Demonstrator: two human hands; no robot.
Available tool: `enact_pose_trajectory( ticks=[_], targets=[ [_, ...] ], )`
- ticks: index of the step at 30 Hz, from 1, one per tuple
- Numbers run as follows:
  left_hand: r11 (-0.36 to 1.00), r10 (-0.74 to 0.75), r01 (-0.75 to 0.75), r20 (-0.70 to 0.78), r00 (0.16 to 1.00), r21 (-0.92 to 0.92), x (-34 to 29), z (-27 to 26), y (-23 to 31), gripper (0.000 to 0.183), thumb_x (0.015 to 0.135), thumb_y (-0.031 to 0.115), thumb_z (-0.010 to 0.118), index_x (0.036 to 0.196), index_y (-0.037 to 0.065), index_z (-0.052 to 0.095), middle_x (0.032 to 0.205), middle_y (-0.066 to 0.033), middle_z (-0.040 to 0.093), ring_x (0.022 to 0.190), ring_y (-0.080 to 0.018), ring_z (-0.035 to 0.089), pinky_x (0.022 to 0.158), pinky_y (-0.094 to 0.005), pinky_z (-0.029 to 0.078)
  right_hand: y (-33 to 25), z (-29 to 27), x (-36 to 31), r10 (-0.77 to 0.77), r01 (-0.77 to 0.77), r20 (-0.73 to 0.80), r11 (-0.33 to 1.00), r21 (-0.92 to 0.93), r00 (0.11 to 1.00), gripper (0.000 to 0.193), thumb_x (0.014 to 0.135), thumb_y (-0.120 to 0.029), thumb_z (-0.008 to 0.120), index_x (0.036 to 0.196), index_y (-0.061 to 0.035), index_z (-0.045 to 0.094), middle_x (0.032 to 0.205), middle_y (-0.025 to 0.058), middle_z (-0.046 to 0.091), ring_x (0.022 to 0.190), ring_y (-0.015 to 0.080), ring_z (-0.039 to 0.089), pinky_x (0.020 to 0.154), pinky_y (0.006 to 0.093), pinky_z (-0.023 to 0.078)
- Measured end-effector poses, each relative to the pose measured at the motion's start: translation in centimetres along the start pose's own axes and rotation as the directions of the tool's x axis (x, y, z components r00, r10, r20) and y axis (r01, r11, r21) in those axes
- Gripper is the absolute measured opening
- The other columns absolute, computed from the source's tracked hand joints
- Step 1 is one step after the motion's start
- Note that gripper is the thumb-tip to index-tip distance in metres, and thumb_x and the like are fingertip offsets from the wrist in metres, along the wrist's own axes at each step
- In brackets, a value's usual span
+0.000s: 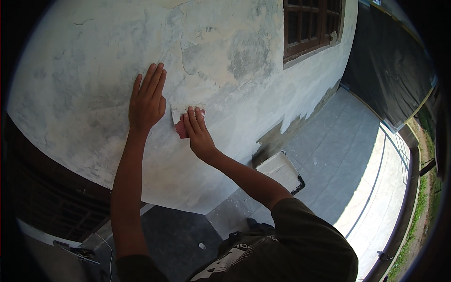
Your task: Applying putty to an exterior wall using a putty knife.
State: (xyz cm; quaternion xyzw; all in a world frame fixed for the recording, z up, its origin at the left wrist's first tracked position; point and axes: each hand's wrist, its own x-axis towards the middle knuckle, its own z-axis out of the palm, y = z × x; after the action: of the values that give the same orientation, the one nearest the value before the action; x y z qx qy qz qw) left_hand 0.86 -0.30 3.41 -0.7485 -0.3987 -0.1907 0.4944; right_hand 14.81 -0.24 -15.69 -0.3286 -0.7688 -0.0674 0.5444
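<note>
My left hand (147, 102) lies flat against the patchy white-and-grey wall (127, 33), its fingers stretched upward. Just to the right, my right hand (199, 136) grips a putty scraper (181, 128), a flat pinkish-red piece smeared with white filler, and presses it to the wall. The thumb of that hand is hidden behind the scraper. Around both hands the surface shows cracks, rough ridges and grey patches under the white coat.
A white-smeared tray (280, 171) stands on the grey tiled floor (324, 141) at the wall's foot. Higher up sits a brown-framed window (312, 26). Dark sheeting (392, 61) hangs at the far right. A dark wooden door or shutter (51, 192) is at lower left.
</note>
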Motion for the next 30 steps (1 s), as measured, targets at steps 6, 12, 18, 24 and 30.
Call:
enact_pose_trajectory(
  ticks=[6,12,18,24,30],
  targets=[
    [0.999,0.014,-0.015,-0.033,0.999,-0.037,0.1,0.3,0.3,0.06,0.085,0.005,0.048,0.145,0.006,0.052,0.156,-0.0036,0.045,0.148,-0.0183,0.036,0.123,-0.0419,0.023,0.4,-2.8,-15.8,0.129,-0.351,0.453,0.821,0.45,0.882,0.056,0.09,0.013,0.042,0.144,0.0015,0.045,0.138,0.0273,0.055,0.132,0.0401,0.052,0.111,0.0468,0.043],
    [0.999,0.001,-0.003,-0.034,0.999,-0.044,0.1,0.2,0.0,0.059,0.086,0.005,0.049,0.145,0.007,0.052,0.156,-0.0031,0.045,0.148,-0.0182,0.036,0.123,-0.0416,0.023,3.9,-7.6,-12.2,0.627,-0.72,0.357,0.571,0.395,0.693,0.035,0.098,-0.003,0.054,0.132,0.0027,0.059,0.106,0.021,0.073,0.095,0.0214,0.07,0.086,0.0326,0.053],
    [0.997,0.014,-0.018,-0.06,0.998,-0.069,-0.2,0.2,-0.4,0.056,0.087,0.006,0.05,0.143,0.005,0.054,0.155,-0.0038,0.046,0.147,-0.0186,0.037,0.122,-0.042,0.025,7.3,-9.9,-1.8,0.568,-0.489,-0.034,0.736,0.469,0.822,0.033,0.098,-0.006,0.059,0.13,0.0045,0.061,0.098,0.0171,0.074,0.088,0.0127,0.066,0.082,0.0275,0.052],
    [0.99,0.027,-0.038,-0.076,0.997,-0.139,0.0,0.2,0.1,0.057,0.086,0.003,0.049,0.142,0.003,0.053,0.156,-0.0067,0.045,0.148,-0.0229,0.037,0.12,-0.0467,0.027,9.5,-11.7,11.3,0.215,-0.128,-0.46,0.969,0.212,0.862,0.037,0.09,0.009,0.058,0.126,0.0007,0.065,0.116,0.0197,0.07,0.104,0.0293,0.07,0.088,0.033,0.055],
    [0.99,0.025,-0.036,-0.082,0.996,-0.134,0.3,0.3,0.1,0.058,0.085,0.004,0.049,0.143,0.003,0.052,0.156,-0.0067,0.045,0.148,-0.0231,0.036,0.12,-0.0466,0.027,4.6,-5.4,7.1,0.089,-0.089,-0.377,0.996,0.018,0.922,0.058,0.077,0.016,0.06,0.132,-0.0004,0.059,0.136,0.0208,0.058,0.121,0.0387,0.06,0.103,0.0427,0.051]
  ],
)
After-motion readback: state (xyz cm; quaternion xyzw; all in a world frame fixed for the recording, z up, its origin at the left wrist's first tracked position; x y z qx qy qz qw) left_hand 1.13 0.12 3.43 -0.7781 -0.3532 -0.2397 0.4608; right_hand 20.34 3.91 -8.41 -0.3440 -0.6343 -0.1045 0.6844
